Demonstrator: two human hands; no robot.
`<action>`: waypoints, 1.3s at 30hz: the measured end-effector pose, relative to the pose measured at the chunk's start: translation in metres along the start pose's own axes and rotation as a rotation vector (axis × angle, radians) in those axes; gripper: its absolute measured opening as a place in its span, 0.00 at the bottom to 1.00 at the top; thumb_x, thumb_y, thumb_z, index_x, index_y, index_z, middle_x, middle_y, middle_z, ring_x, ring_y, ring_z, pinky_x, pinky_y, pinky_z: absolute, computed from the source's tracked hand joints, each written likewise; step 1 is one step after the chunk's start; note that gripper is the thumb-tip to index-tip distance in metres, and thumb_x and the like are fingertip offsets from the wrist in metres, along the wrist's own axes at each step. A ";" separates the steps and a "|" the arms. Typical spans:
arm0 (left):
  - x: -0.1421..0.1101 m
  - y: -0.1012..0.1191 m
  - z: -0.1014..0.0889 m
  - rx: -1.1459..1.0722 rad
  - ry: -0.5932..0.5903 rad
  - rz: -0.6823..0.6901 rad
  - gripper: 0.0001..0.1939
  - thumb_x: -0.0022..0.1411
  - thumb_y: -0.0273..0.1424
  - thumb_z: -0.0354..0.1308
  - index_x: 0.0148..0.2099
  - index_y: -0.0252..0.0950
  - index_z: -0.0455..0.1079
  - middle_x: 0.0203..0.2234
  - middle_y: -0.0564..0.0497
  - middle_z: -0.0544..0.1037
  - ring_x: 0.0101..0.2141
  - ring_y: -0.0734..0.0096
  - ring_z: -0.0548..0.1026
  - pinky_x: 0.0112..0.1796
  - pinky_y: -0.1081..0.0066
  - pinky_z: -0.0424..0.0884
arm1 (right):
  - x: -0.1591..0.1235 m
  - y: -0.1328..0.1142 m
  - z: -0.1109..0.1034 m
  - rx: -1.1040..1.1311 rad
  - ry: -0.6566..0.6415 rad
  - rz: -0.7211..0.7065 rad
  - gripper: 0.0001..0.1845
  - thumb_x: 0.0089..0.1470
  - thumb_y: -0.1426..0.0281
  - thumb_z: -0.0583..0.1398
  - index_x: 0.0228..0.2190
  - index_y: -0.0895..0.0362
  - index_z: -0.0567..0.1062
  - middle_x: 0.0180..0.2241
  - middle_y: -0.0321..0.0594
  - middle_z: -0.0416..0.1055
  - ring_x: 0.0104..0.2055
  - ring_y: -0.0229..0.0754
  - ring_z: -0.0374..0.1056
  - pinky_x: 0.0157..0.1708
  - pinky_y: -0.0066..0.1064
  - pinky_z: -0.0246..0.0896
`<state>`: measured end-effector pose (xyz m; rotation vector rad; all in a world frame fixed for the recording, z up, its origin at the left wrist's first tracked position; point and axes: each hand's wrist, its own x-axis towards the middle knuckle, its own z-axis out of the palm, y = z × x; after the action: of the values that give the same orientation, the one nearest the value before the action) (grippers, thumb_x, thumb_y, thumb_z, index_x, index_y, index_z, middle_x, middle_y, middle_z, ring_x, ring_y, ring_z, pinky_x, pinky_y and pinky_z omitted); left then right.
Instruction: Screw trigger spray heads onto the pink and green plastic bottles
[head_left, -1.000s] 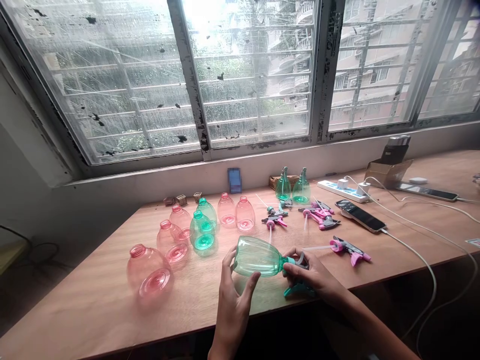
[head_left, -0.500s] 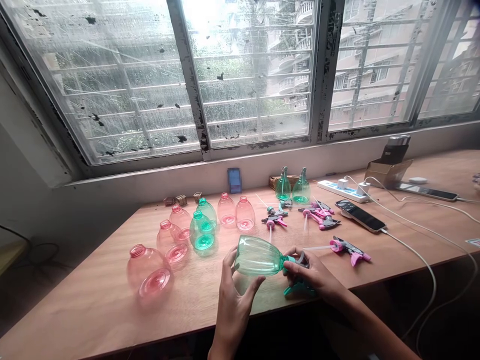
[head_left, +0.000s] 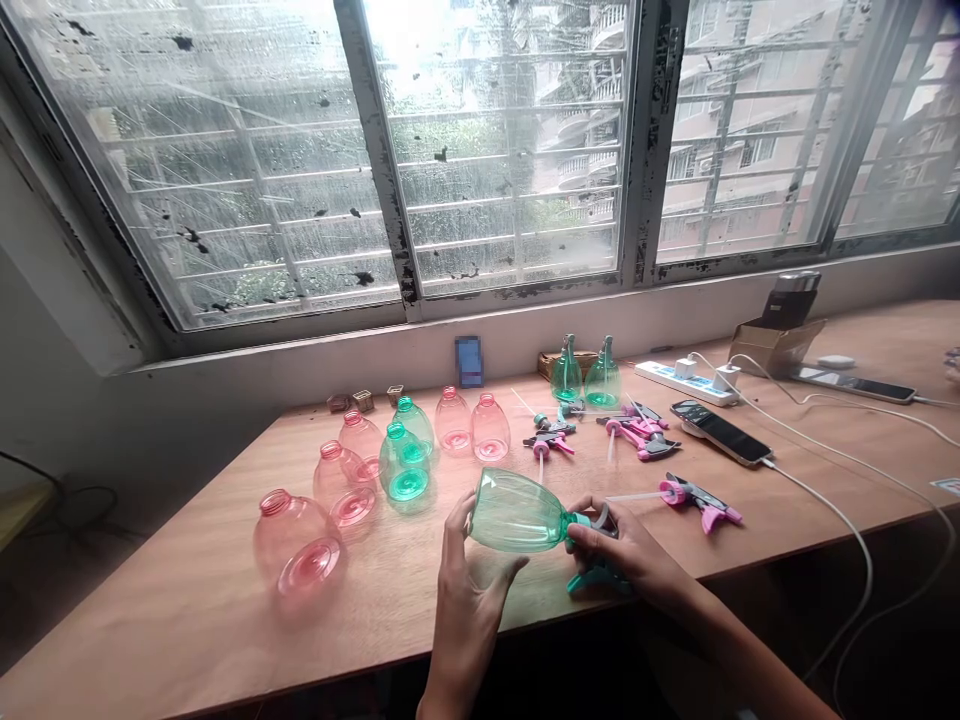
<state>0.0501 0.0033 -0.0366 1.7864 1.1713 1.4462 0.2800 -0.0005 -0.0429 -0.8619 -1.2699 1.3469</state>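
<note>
I hold a clear green spray bottle (head_left: 517,514) on its side above the front of the wooden table (head_left: 187,610). My left hand (head_left: 469,590) cups the bottle's wide base, thumb and fingers curled around it. My right hand (head_left: 626,552) is closed around the neck and the teal trigger sprayer head (head_left: 592,578) fitted there. Several empty pink bottles (head_left: 300,548) and green bottles (head_left: 405,465) stand to the left. Loose pink trigger sprayers (head_left: 697,497) lie to the right.
Two green bottles (head_left: 585,375) with sprayers stand near the window sill. A phone (head_left: 720,431) on a white cable, a power strip (head_left: 686,381), a cardboard box (head_left: 776,340) and a second phone (head_left: 855,383) sit at the right. Small blocks (head_left: 364,399) lie at the back.
The bottle's base has lifted slightly and my left thumb has shifted a little under it. Both hands stay in place.
</note>
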 end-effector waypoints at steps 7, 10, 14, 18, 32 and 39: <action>-0.001 0.003 0.001 -0.121 -0.006 -0.079 0.30 0.63 0.42 0.65 0.62 0.43 0.59 0.63 0.42 0.66 0.64 0.49 0.65 0.62 0.48 0.61 | 0.000 -0.001 0.000 -0.024 -0.013 0.005 0.19 0.56 0.57 0.69 0.38 0.57 0.72 0.29 0.36 0.77 0.28 0.39 0.72 0.30 0.31 0.68; 0.000 0.000 0.000 -0.069 -0.002 -0.029 0.30 0.63 0.39 0.65 0.64 0.44 0.60 0.66 0.42 0.62 0.65 0.47 0.63 0.63 0.47 0.59 | 0.001 -0.003 0.001 0.001 0.022 0.024 0.20 0.55 0.56 0.70 0.39 0.57 0.72 0.29 0.36 0.77 0.28 0.40 0.72 0.30 0.32 0.68; 0.001 -0.006 0.000 -0.036 0.003 0.050 0.29 0.65 0.35 0.63 0.65 0.46 0.60 0.67 0.43 0.61 0.63 0.48 0.66 0.61 0.50 0.63 | 0.000 -0.005 0.002 0.050 0.043 0.042 0.22 0.53 0.56 0.71 0.39 0.57 0.72 0.28 0.35 0.77 0.27 0.40 0.72 0.30 0.32 0.69; 0.000 -0.006 -0.001 -0.007 0.006 0.034 0.30 0.63 0.36 0.66 0.64 0.45 0.60 0.62 0.43 0.68 0.61 0.48 0.69 0.60 0.51 0.64 | 0.001 -0.005 0.002 0.047 0.047 0.041 0.22 0.53 0.55 0.71 0.39 0.58 0.72 0.27 0.35 0.77 0.27 0.39 0.72 0.30 0.32 0.68; 0.034 0.037 -0.027 -0.101 -0.299 -0.242 0.25 0.65 0.53 0.57 0.50 0.40 0.58 0.44 0.45 0.76 0.45 0.55 0.77 0.48 0.59 0.71 | 0.002 -0.002 0.000 0.066 0.066 0.018 0.21 0.54 0.56 0.70 0.37 0.57 0.72 0.27 0.35 0.76 0.26 0.39 0.71 0.29 0.31 0.67; 0.073 0.072 -0.070 0.370 -0.648 -0.152 0.37 0.49 0.52 0.71 0.55 0.39 0.66 0.40 0.48 0.77 0.38 0.54 0.77 0.39 0.64 0.72 | 0.001 -0.005 0.002 0.088 0.066 0.008 0.21 0.52 0.56 0.71 0.36 0.56 0.72 0.24 0.33 0.73 0.25 0.39 0.69 0.26 0.30 0.64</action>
<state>0.0063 0.0270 0.0766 2.1227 1.2223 0.5016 0.2787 -0.0007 -0.0373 -0.8444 -1.1491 1.3594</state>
